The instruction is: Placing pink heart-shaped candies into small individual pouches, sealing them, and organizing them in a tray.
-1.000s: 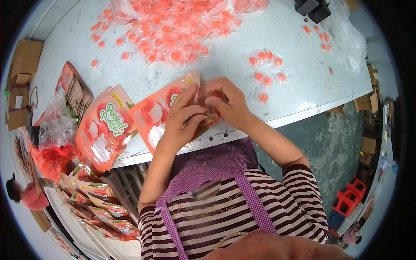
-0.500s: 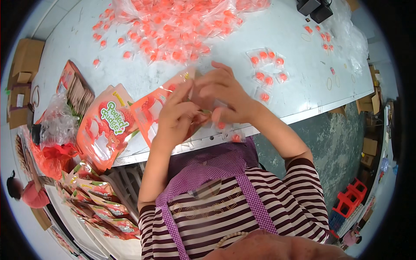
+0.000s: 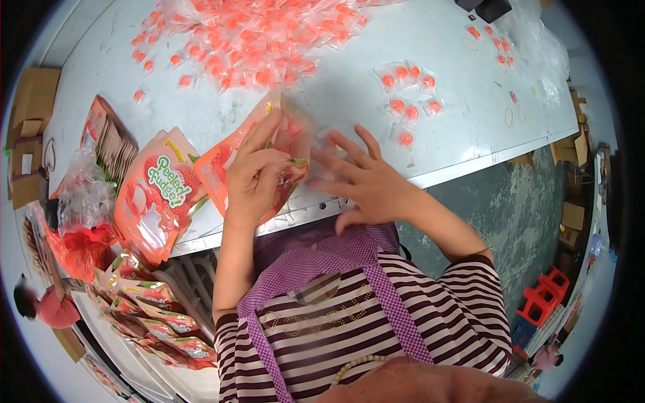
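Hands (image 3: 255,178) at pouch (image 3: 218,165) | sweets heap (image 3: 259,47) beyond | 8 loose sweets (image 3: 411,112) right

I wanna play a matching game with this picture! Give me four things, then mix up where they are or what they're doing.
Things:
1. Left hand
2. Right hand
3. Purple checked apron
4. Heap of clear-wrapped red sweets

Where or how:
A. Worn over a striped shirt
B. At the far side of the table
C. Fingers spread wide
D. Holding a printed pouch

Right pairs:
1-D
2-C
3-A
4-B
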Demonstrator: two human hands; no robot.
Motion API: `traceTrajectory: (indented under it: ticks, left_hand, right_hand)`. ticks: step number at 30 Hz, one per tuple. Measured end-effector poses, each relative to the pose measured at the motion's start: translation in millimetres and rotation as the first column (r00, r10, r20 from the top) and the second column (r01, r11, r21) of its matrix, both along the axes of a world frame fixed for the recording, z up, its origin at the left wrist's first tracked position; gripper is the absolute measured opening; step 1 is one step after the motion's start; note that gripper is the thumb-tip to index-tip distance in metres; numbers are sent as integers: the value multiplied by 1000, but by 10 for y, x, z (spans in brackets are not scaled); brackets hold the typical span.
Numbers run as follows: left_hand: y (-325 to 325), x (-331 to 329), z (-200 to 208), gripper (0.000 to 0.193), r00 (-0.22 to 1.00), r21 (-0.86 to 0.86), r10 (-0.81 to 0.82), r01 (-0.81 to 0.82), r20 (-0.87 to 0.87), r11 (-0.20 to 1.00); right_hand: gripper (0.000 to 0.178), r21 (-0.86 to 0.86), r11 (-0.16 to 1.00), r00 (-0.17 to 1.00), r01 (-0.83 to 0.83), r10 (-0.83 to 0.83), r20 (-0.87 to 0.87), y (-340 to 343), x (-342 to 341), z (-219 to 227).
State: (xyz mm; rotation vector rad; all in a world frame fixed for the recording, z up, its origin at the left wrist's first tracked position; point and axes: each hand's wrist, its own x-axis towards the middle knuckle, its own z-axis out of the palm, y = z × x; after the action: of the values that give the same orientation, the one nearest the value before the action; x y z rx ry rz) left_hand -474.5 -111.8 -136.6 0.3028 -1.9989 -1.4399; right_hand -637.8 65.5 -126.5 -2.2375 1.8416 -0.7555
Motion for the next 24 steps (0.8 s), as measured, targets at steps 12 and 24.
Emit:
traceTrajectory:
  ticks: [12, 24]
  left_hand:
    - [156, -36, -114, 7, 986, -248, -124, 148, 108, 957]
    - [283, -145, -87, 19, 985, -348, -110, 151, 133, 925]
  right_hand:
    - [17, -171, 941, 910, 293, -329, -253, -100, -237, -336]
    - [27, 104, 949, 933, 296, -311, 179, -294, -229, 92]
